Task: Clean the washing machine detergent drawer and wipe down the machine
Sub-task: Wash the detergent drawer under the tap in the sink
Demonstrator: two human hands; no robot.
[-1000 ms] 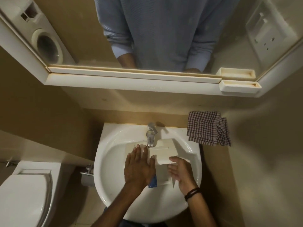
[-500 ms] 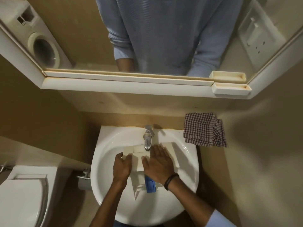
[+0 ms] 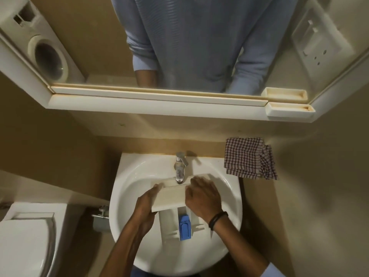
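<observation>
The white detergent drawer (image 3: 169, 198) lies in the round white sink (image 3: 127, 196) under the chrome tap (image 3: 180, 168). Its front panel faces up and its blue insert (image 3: 184, 226) points toward me. My left hand (image 3: 146, 208) grips the drawer's left edge. My right hand (image 3: 201, 196) presses on its right side with fingers spread over the panel. The washing machine (image 3: 40, 47) shows only as a reflection in the mirror, upper left, with its drawer slot empty.
A checked cloth (image 3: 249, 156) hangs on the ledge right of the sink. A toilet (image 3: 26, 236) stands at the lower left with a paper holder (image 3: 100, 218) between it and the sink. A mirror shelf with a small tray (image 3: 289, 112) runs above.
My hands have swapped places across the drawer: the left went from on top to its left edge, the right from the right side to on top. The drawer has tilted, its front panel up.
</observation>
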